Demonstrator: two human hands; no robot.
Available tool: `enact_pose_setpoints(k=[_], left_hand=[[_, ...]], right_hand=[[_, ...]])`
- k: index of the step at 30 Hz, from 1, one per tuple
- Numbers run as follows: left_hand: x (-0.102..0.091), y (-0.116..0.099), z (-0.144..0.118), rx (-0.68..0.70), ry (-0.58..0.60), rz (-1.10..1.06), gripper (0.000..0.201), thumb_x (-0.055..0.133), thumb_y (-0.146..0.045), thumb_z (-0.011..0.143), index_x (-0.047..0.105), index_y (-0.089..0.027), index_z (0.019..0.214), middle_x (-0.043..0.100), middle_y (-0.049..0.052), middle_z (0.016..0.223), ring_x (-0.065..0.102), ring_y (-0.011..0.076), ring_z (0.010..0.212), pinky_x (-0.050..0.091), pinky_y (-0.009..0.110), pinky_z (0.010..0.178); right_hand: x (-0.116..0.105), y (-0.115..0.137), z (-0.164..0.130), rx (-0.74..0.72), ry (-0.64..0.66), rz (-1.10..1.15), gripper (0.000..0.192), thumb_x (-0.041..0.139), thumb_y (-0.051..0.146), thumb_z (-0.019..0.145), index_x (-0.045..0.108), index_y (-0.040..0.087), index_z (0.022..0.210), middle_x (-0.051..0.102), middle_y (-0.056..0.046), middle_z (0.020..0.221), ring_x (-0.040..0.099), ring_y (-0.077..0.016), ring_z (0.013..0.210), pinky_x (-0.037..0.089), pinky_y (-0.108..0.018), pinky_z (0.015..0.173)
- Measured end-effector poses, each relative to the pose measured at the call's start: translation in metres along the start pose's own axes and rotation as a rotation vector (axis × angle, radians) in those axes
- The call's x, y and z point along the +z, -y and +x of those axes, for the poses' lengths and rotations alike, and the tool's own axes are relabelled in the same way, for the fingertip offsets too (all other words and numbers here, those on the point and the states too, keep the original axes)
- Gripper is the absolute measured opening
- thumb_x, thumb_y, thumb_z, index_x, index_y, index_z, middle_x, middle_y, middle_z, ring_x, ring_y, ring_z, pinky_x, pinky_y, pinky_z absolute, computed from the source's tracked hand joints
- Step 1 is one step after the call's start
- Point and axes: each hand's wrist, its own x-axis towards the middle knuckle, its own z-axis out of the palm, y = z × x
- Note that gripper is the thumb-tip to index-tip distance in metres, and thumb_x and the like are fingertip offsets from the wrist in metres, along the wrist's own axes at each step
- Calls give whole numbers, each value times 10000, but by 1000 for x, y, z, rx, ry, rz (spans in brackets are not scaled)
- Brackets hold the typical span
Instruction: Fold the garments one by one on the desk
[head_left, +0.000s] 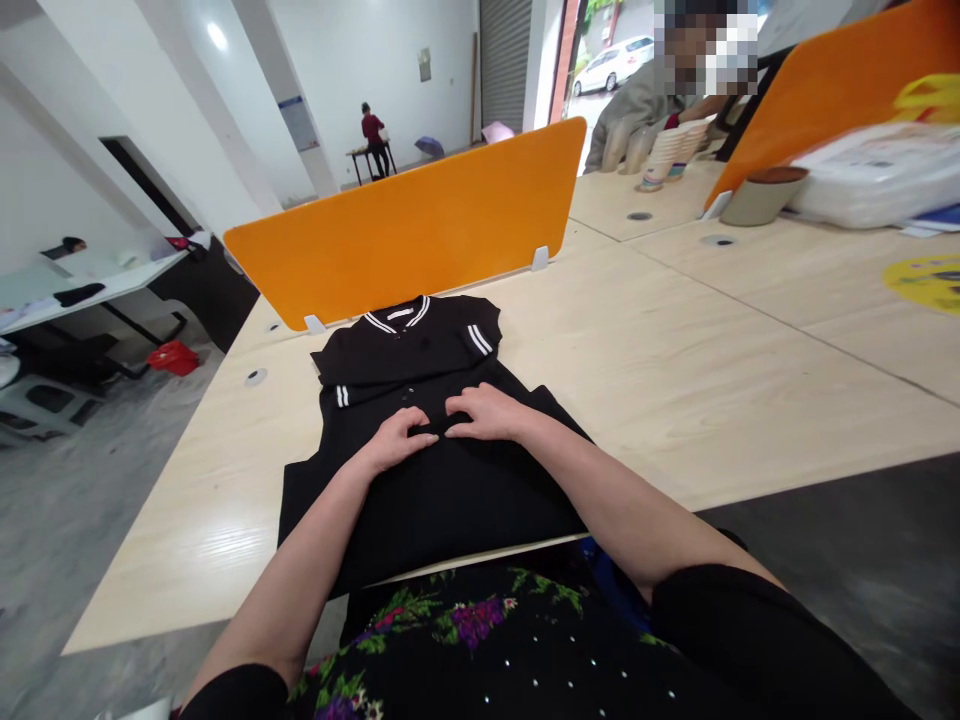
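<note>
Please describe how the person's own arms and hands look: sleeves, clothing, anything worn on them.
Both forearms are bare. The left hand and right hand wear no gloves; no ring or watch shows. Black sleeves begin near the elbows, above a black garment with a floral print.

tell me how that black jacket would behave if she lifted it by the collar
Probably floppy: the black jacket lies flat on the table with sleeves folded in. Its hem already drapes over the table edge, so it would likely sag. Both hands, left hand and right hand, press it flat, suggesting soft, light fabric.
</note>
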Motion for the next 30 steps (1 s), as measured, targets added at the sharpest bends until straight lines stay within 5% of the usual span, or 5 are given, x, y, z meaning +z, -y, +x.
enact_pose_setpoints(k=[5, 12, 23, 27, 30], left_hand=[[1, -4, -2, -19, -53, -23, 191, 586, -386, 779, 566, -196, 777, 569, -7, 828, 545, 161, 797, 439, 292, 790], [10, -11, 0, -37, -110, 22, 103, 568, -289, 807, 545, -199, 764, 565, -18, 785, 531, 146, 756, 432, 277, 750], [43, -6, -2, 75, -150, 574, 249, 347, -271, 974, 520, -183, 1130, 606, 91, 1093, 614, 200, 881, 448, 313, 771], [35, -18, -6, 119, -240, 667, 281, 451, -232, 938, 518, -155, 1200, 587, 153, 1193, 556, 272, 1097, 427, 390, 885], [20, -30, -36, 165, -281, 650, 338, 508, -264, 922, 517, -151, 1240, 550, 170, 1293, 490, 301, 1216, 412, 441, 956]], right_hand=[[-9, -22, -21, 80, -9, -136, 387, 589, 546, 834, 653, 202, 999, 672, -80, 897, 613, -239, 877, 383, -353, 846], [3, -67, -66, 207, -297, -86, 320, 468, 490, 914, 611, 229, 796, 655, -21, 721, 597, -188, 678, 363, -272, 612], [14, -91, -73, 313, -384, -295, 387, 405, 460, 942, 571, 201, 707, 661, -49, 689, 584, -185, 672, 318, -320, 701], [8, -93, -78, 415, -509, -332, 385, 383, 436, 941, 588, 196, 721, 669, -102, 776, 601, -232, 757, 350, -355, 696], [0, -69, -97, 321, -656, -244, 347, 413, 440, 934, 630, 190, 830, 679, -131, 906, 619, -268, 898, 426, -389, 762]])
